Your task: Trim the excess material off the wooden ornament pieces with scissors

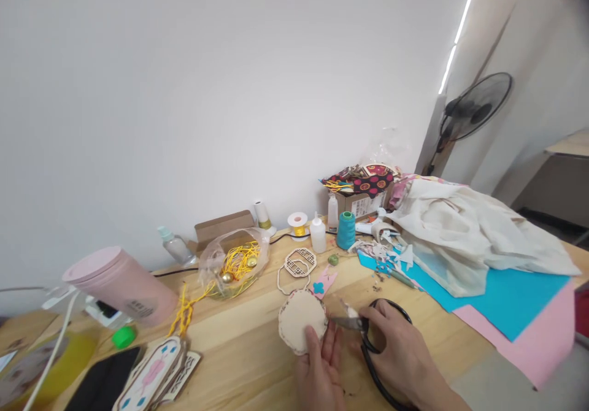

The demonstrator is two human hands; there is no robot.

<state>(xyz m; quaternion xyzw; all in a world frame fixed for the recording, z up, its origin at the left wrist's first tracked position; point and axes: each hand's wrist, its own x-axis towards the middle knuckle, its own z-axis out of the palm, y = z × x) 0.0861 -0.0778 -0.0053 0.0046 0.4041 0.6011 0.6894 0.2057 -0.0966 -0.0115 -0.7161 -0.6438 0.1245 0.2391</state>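
My left hand (319,371) grips a round cream-coloured disc (301,320) by its lower right edge, thumb on top and fingers beneath. The disc has an uneven, patterned rim. In my right hand (402,343) is a pair of scissors (354,323) with black handles, its blades pointing left at the disc's right edge. A small pale scrap (348,308) shows just above the blades. Beyond the disc lie a wooden lattice frame (300,262), a thin wooden outline ring (281,282) and a pink felt piece (327,281) with a blue flower shape (318,288).
A white squeeze bottle (318,234), a teal thread cone (346,232) and a yellow thread spool (298,224) stand by the wall. At left are a pink tumbler (122,285), a phone (105,379) and a bag of yellow cords (239,261). Blue felt (519,294) and white cloth (488,233) lie right.
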